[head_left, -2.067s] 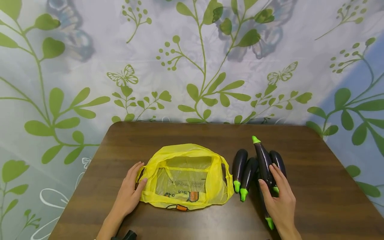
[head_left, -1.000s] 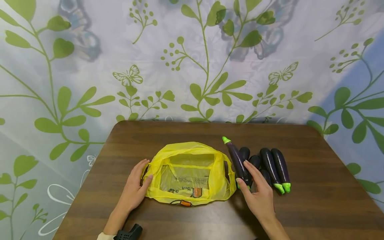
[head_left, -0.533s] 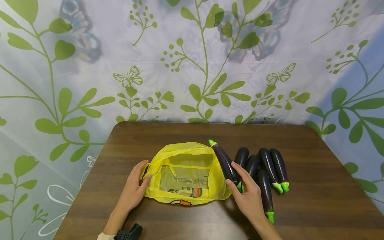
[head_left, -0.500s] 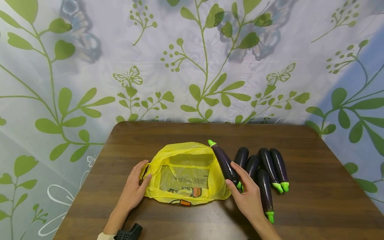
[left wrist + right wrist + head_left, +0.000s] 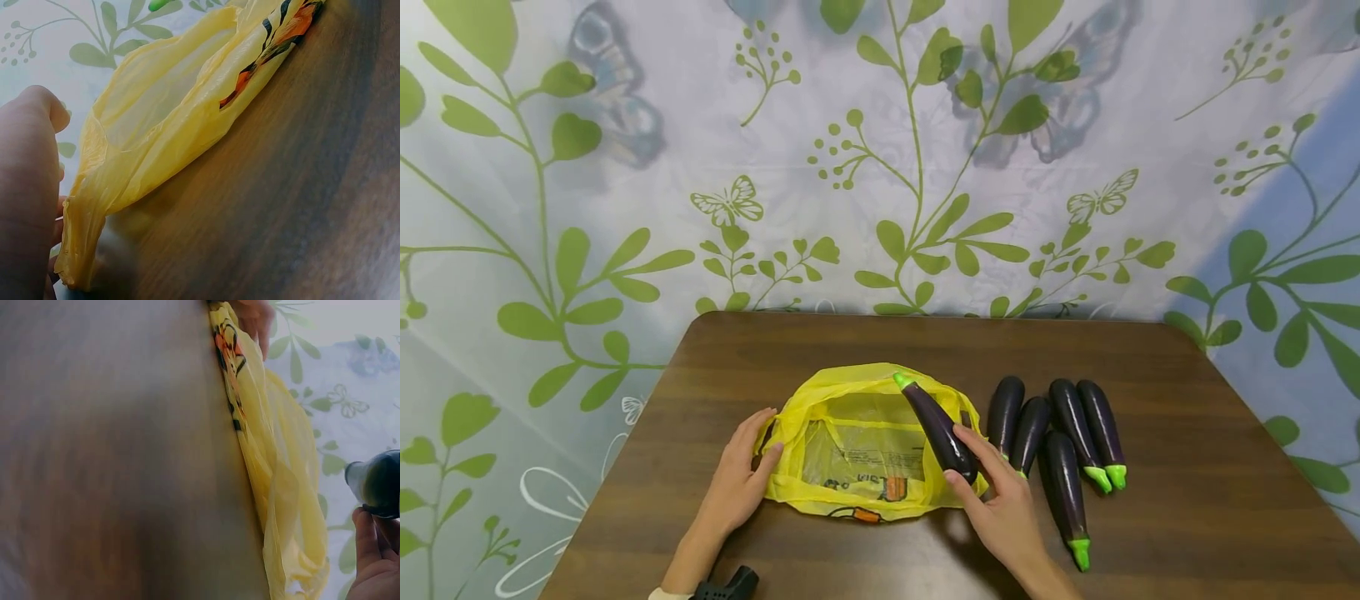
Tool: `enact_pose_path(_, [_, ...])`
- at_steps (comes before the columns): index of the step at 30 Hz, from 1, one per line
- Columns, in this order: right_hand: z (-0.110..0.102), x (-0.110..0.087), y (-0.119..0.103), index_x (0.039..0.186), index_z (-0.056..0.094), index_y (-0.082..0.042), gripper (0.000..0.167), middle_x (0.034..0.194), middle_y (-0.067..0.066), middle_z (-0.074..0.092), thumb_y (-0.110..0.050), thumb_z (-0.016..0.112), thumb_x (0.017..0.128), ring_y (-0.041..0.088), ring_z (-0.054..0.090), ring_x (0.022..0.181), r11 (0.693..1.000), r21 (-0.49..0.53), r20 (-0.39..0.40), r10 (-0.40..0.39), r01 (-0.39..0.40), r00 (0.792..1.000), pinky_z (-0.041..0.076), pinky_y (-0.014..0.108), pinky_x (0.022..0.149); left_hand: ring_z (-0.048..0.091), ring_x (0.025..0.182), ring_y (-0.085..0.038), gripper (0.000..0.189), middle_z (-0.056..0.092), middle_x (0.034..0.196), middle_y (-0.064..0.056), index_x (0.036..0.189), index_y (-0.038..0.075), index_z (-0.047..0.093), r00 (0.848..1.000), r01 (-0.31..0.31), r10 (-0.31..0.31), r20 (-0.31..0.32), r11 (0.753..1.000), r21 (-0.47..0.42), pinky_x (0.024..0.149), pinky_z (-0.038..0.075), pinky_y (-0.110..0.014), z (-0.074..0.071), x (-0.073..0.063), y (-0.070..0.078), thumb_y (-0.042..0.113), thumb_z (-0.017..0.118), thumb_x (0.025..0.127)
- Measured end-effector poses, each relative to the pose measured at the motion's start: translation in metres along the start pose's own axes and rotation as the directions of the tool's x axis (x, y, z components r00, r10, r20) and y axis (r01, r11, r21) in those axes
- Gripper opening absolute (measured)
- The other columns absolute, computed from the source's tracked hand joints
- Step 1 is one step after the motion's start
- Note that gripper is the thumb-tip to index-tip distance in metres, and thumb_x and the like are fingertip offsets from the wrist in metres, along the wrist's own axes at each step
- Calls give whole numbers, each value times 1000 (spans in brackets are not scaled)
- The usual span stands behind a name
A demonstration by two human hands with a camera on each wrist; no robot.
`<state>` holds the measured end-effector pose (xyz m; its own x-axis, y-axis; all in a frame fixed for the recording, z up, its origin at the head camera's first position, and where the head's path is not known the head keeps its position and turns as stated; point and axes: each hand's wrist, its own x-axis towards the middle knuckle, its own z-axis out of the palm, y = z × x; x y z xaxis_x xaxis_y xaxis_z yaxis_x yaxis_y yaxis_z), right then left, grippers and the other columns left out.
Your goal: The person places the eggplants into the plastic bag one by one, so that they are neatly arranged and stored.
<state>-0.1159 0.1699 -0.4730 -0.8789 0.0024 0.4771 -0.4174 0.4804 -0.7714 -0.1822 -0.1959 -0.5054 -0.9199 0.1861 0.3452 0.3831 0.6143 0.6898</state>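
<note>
A yellow plastic bag [image 5: 831, 379] lies on the table with its mouth spread wide, showing printed lettering inside. At its left side my left hand [image 5: 737, 479] grips the handle, fingers behind and thumb by the rim; the left wrist view shows the gathered handle beside the thumb [image 5: 40, 109]. My right hand [image 5: 1000, 508] holds a dark purple eggplant [image 5: 936, 425] by its thick end, between thumb and fingers. The eggplant slants up and left over the right part of the bag's mouth, its green stem end foremost. In the right wrist view, its rounded end [image 5: 378, 484] shows above the fingers.
Several more eggplants lie right of the bag, among them one near the front [image 5: 1063, 483] and one at the far right [image 5: 1101, 421]. The brown wooden table [image 5: 1195, 492] ends at a leaf-patterned cloth backdrop [image 5: 820, 75]. A dark device [image 5: 730, 583] sits at the left wrist.
My right hand has carried the eggplant left, from over the other eggplants to over the bag's mouth. My left hand has stayed at the bag's left side.
</note>
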Motion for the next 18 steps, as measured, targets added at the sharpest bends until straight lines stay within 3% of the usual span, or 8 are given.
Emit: enact_pose_path(18, [22, -4, -7, 147, 58, -20, 58, 145, 3, 61, -11, 78, 93, 16, 60, 131, 999, 8, 79, -42, 42, 996, 53, 18, 95, 42, 142, -45, 50, 44, 155, -22, 152, 2, 45, 1000, 21, -21, 11, 1000, -18, 109, 31, -71, -1, 1, 3, 21, 55, 108])
